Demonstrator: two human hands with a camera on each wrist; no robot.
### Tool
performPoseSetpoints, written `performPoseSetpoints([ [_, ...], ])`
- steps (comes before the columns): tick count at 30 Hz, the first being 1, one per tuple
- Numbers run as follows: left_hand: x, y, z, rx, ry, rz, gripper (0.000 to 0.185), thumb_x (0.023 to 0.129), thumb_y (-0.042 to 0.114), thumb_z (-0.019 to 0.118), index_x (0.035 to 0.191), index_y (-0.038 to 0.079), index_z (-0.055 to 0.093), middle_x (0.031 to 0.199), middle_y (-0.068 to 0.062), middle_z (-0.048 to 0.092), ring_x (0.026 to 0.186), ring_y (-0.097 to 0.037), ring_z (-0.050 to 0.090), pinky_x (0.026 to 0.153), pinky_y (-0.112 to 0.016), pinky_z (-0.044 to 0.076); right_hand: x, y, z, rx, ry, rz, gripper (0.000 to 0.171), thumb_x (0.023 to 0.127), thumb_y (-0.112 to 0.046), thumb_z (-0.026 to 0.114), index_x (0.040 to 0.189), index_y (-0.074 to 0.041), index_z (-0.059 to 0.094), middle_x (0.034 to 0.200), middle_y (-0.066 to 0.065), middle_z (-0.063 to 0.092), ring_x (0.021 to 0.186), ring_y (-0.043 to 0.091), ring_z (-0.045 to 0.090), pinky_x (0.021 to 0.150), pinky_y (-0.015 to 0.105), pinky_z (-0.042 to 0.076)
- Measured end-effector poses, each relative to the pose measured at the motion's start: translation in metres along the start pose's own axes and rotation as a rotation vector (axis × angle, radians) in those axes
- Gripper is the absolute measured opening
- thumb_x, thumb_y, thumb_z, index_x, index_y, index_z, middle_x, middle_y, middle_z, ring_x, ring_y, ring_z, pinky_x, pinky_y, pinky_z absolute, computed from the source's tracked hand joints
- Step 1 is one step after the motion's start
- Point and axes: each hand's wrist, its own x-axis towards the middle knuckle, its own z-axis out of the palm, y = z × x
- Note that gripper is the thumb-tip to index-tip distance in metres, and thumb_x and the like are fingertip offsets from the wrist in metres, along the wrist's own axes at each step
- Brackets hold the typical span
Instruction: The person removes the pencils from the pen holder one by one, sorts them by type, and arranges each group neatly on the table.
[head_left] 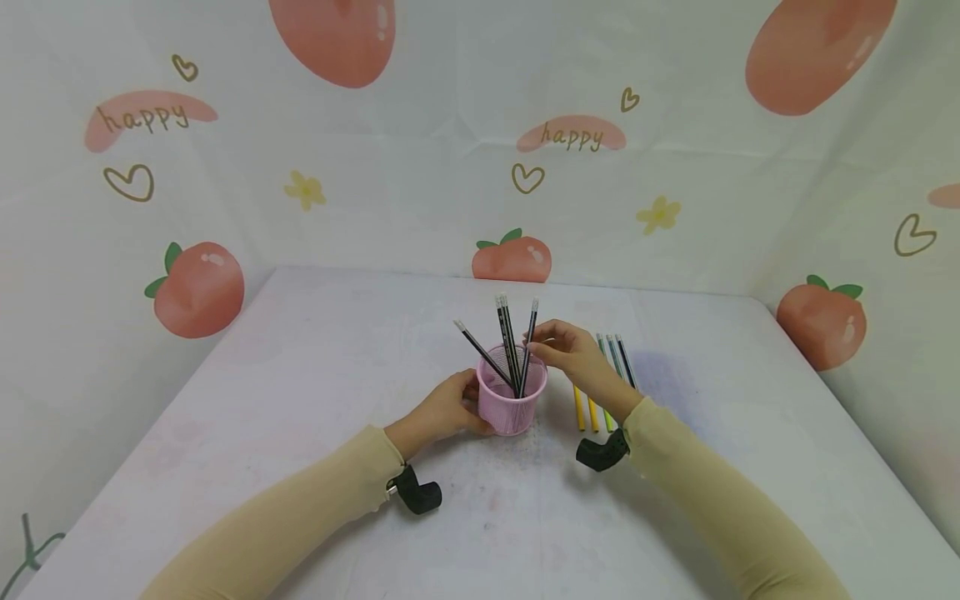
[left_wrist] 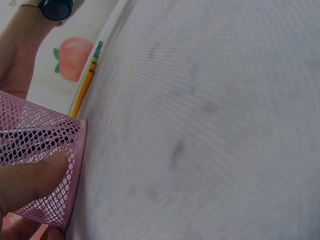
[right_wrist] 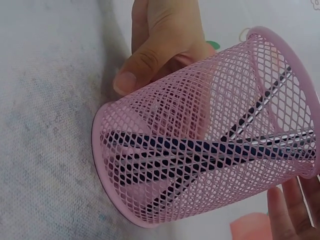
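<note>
Gripping the pink mesh cup (head_left: 512, 404) from its 9 o'clock side, the left hand (head_left: 442, 410) curls its fingers round the wall while the forearm lies low across the white table (head_left: 300, 400). The right hand (head_left: 573, 354) hovers at the cup's 2 o'clock, thumb and fingertips pinching a black pencil (head_left: 528, 346) that leans against the rim. Several more black pencils (head_left: 506, 342) stand in the cup, fanned toward 11 and 12 o'clock. The cup itself stands upright at the table's centre, between the two hands.

Lying flat behind the right wrist, at 3 o'clock of the cup, are loose pencils (head_left: 600, 392), yellow, green and dark; the wrist covers their middle part. A peach-printed backdrop (head_left: 517, 167) surrounds the table.

The left wrist view shows a finger (left_wrist: 30, 177) pressed flat on the mesh (left_wrist: 45, 135) and a yellow pencil (left_wrist: 82, 92) beyond it. The right wrist view alone shows the pencil bodies (right_wrist: 200, 155) crossing inside the mesh down to the base, and the left thumb (right_wrist: 145, 62) on the far wall; the pinch itself lies outside that view.
</note>
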Motion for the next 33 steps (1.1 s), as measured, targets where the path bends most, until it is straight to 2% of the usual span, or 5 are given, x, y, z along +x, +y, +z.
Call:
performPoseSetpoints([
  [5,0.001,-0.001,0.001,-0.003,-0.001,-0.017,0.066,0.064,-0.002,0.083,0.122,-0.006,0.052,0.114,-0.018,0.063,0.105,-0.025,0.060,0.094,-0.037,0.051,0.000,-0.001,-0.002,0.057,0.001,-0.037,0.021,0.092,-0.010,0.063,0.108,0.004,0.057,0.107,0.004,0.067,0.097,0.007,0.064,0.087,0.023,0.053],
  [10,0.001,-0.001,0.001,-0.012,0.003,-0.022,0.065,0.063,-0.003,0.083,0.121,-0.006,0.053,0.113,-0.018,0.064,0.104,-0.025,0.061,0.093,-0.037,0.051,-0.002,-0.004,-0.006,0.078,0.019,-0.054,0.020,0.092,-0.010,0.064,0.107,0.002,0.058,0.099,-0.006,0.068,0.095,0.007,0.065,0.090,0.027,0.053],
  [21,0.001,-0.001,0.001,-0.013,0.003,-0.027,0.065,0.063,-0.004,0.084,0.121,-0.005,0.053,0.113,-0.016,0.064,0.104,-0.025,0.061,0.092,-0.037,0.052,-0.001,-0.012,-0.014,0.217,0.031,-0.115,0.016,0.092,-0.006,0.063,0.106,-0.008,0.057,0.100,0.000,0.064,0.094,0.012,0.067,0.087,0.033,0.056],
  [26,0.000,0.000,0.000,-0.011,0.002,-0.022,0.065,0.063,-0.004,0.083,0.121,-0.006,0.053,0.114,-0.018,0.063,0.105,-0.026,0.061,0.093,-0.038,0.052,0.000,-0.017,-0.018,0.283,0.065,-0.158,0.020,0.092,-0.001,0.061,0.108,-0.014,0.058,0.097,0.000,0.063,0.094,0.012,0.067,0.083,0.033,0.057],
  [33,-0.002,0.003,0.000,-0.018,0.000,-0.019,0.065,0.063,-0.005,0.083,0.121,-0.007,0.053,0.113,-0.018,0.063,0.104,-0.026,0.061,0.093,-0.039,0.052,-0.002,-0.028,-0.030,0.317,0.125,-0.210,0.020,0.093,-0.001,0.060,0.106,-0.015,0.058,0.098,0.001,0.062,0.094,0.013,0.066,0.082,0.031,0.057],
])
